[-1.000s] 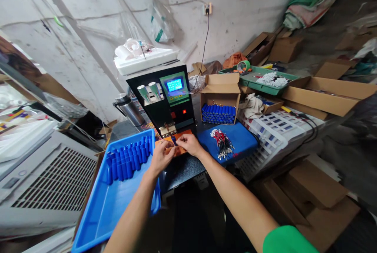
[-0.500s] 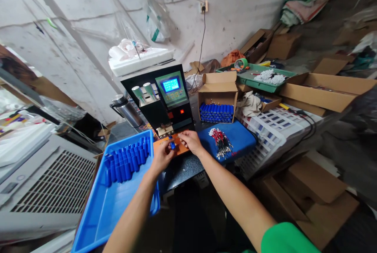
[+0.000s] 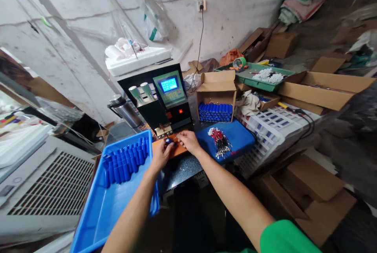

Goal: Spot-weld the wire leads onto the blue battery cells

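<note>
A blue cylindrical battery cell is gripped between the thumb and fingers of my left hand, with its round end turned up toward me. Close on its right, my right hand is closed in a pinch, and whatever its fingertips hold is too small to make out. Both hands are over an orange plate, right below the metal head of a black bench machine. The machine's screen is lit blue.
Left stands a blue tray with rows of blue cells. Right, red and black wire leads lie on a blue pad. Behind the pad, a cardboard box holds more cells. A steel jug stands beside the machine.
The cell in my left hand has tipped, from showing its side to showing its round end. My right fingers have moved slightly left, toward it. The view has shifted a little.
</note>
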Demonstrator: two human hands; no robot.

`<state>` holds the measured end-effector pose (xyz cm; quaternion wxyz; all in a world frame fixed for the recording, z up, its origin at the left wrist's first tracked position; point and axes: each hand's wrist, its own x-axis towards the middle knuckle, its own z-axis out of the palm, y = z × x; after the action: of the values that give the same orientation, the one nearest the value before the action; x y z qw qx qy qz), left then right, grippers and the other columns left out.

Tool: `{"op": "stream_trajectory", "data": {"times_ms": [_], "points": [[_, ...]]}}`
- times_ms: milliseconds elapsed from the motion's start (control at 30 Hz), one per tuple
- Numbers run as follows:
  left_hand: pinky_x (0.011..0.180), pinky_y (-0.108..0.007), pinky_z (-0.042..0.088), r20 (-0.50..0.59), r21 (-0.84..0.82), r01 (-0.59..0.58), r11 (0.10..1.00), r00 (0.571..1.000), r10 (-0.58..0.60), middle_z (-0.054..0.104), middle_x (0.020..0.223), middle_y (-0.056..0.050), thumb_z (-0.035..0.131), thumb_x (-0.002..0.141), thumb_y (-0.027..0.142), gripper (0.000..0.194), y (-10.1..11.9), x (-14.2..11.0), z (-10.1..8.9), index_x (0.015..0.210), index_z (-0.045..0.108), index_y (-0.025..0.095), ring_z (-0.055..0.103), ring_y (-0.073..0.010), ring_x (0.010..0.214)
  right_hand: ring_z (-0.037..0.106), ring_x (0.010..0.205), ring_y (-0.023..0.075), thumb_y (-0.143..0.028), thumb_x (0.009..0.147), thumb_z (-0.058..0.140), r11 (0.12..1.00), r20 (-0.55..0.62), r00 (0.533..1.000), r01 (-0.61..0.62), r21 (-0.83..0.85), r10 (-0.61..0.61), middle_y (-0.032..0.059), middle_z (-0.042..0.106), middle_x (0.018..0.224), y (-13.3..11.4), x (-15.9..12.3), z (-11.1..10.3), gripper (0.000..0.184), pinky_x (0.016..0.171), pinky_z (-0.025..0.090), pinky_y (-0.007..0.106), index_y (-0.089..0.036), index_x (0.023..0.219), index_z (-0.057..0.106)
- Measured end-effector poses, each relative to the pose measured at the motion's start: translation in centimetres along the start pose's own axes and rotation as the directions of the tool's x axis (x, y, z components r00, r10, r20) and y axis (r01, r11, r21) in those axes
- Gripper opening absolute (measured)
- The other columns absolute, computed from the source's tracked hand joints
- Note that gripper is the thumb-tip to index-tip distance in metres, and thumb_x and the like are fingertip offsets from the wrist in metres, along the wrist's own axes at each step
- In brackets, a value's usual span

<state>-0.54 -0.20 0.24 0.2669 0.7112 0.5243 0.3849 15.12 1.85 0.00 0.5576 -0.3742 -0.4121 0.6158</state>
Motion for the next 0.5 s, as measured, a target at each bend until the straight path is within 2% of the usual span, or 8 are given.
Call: {"op": "stream_trajectory", "data": {"times_ms": [133,333,500], "points": [[0.079,-0.033,0.050,0.007,0.000,-0.002,1.000,1.000,0.002,0.066,0.091,-0.005,0.051,0.087,0.041,0.028,-0.4,0.0,0.3,0.101,0.057,0.016,0.062,-0.0194,0.084,0.039,0.040,0.0053,-0.039,0.068,0.064,0.999,-0.034,0.999,0.026,-0.035,-0.027,-0.0043,0.052,0.050,-0.1,0.1,0.3,0.026,0.039,0.027,0.018,-0.017,0.057,0.054],[0.073,-0.031,0.049,-0.024,0.011,0.005,1.000,1.000,-0.005,0.068,0.087,-0.004,0.053,0.086,0.041,0.028,-0.3,-0.2,0.2,0.098,0.059,0.016,0.062,-0.0188,0.077,0.042,0.042,0.0072,-0.041,0.070,0.062,0.993,-0.072,0.994,0.076,-0.091,-0.083,-0.0040,0.052,0.049,0.0,0.6,1.2,0.027,0.042,0.030,0.019,-0.018,0.057,0.055],[0.073,-0.031,0.049,-0.055,0.017,0.001,1.000,0.998,0.000,0.069,0.084,-0.004,0.057,0.084,0.039,0.027,-0.1,-0.3,0.2,0.097,0.062,0.016,0.063,-0.0189,0.076,0.045,0.045,0.0091,-0.044,0.073,0.059,0.971,-0.051,0.988,0.136,-0.197,-0.148,-0.0039,0.052,0.048,0.7,1.2,1.8,0.029,0.045,0.034,0.019,-0.018,0.059,0.057]]}}
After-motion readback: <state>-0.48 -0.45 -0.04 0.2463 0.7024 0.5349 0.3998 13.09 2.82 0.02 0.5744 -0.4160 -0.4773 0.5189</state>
